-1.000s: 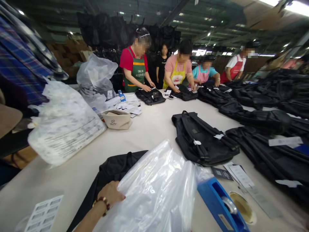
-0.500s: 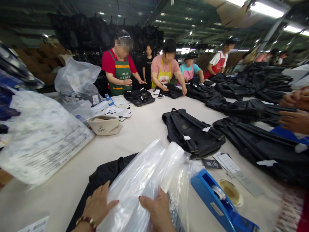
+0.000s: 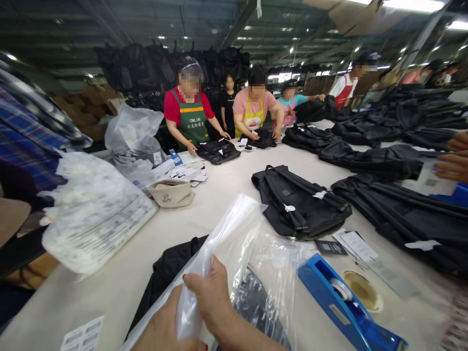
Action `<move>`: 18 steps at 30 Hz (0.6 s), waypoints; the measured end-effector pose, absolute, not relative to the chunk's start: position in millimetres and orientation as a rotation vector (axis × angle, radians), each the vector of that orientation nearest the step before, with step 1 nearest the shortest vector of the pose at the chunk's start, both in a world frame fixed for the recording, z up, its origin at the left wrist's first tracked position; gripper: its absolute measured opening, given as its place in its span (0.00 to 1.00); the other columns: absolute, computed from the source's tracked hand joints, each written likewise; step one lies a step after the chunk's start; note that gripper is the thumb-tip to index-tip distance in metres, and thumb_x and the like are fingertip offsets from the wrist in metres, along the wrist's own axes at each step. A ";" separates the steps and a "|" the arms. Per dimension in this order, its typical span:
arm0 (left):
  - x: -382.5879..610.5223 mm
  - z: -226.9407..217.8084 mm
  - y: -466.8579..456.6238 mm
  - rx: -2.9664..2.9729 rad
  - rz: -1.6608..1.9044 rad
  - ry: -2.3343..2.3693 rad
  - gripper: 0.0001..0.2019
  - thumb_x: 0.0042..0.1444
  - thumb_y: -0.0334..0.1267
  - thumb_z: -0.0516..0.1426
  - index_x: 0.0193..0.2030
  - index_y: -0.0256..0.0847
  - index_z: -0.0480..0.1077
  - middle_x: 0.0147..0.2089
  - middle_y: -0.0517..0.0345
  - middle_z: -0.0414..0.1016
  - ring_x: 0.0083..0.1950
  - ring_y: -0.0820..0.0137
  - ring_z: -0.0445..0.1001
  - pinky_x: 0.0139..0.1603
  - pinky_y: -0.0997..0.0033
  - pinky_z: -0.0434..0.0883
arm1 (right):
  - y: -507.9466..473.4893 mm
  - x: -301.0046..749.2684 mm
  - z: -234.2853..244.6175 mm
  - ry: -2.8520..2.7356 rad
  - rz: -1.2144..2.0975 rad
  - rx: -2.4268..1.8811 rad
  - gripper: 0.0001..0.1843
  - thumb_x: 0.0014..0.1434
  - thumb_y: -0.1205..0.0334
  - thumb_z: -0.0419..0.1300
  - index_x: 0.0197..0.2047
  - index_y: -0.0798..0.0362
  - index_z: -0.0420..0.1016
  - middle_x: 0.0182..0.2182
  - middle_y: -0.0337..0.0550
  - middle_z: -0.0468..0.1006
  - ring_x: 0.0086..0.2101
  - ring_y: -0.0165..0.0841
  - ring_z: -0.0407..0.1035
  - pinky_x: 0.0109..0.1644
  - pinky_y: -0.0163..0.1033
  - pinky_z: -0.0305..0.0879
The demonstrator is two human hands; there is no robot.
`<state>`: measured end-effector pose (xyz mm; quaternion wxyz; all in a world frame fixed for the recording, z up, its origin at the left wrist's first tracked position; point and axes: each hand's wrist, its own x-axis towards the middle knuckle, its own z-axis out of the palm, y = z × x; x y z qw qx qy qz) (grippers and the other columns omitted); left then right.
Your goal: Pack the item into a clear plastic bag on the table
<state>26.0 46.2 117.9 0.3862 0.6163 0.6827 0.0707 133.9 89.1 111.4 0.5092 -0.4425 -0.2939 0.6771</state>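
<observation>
Now: clear bag gripped, lower centre

Across the table (image 3: 226,190), a black backpack (image 3: 300,200) lies mid-frame. A blue tape dispenser (image 3: 340,307) sits lower right, just beside the clear plastic bag (image 3: 263,248). The right hand (image 3: 212,297) pinches that bag's edge over a black bag (image 3: 168,263). The left hand (image 3: 164,331) lies under the film, its grip unclear.

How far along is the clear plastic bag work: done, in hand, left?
Done: a black fabric bag lies on the pale table. In hand: left hand and right hand grip the clear plastic bag above it. Left: part of the black bag lies outside the plastic; the blue tape dispenser sits untouched.
</observation>
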 end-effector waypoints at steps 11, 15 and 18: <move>43.9 117.4 51.4 1.465 0.286 1.898 0.14 0.39 0.29 0.49 0.36 0.42 0.64 0.34 0.62 0.75 0.37 0.66 0.71 0.36 0.71 0.66 | 91.8 133.0 100.4 -0.850 1.499 -1.254 0.09 0.36 0.68 0.60 0.24 0.52 0.63 0.20 0.32 0.64 0.24 0.28 0.60 0.28 0.33 0.58; 34.2 113.8 60.9 1.332 0.364 1.812 0.13 0.34 0.30 0.50 0.30 0.40 0.66 0.24 0.65 0.70 0.28 0.69 0.66 0.29 0.72 0.61 | 94.3 147.2 97.5 -0.961 1.627 -1.170 0.09 0.40 0.63 0.60 0.25 0.53 0.62 0.20 0.32 0.64 0.24 0.28 0.62 0.27 0.34 0.60; 24.1 102.8 64.8 1.153 0.454 1.707 0.13 0.30 0.33 0.52 0.28 0.38 0.67 0.19 0.66 0.66 0.24 0.70 0.63 0.26 0.71 0.59 | 91.8 179.5 77.7 -1.167 1.759 -1.087 0.12 0.45 0.56 0.59 0.31 0.54 0.65 0.23 0.36 0.69 0.26 0.30 0.66 0.30 0.37 0.64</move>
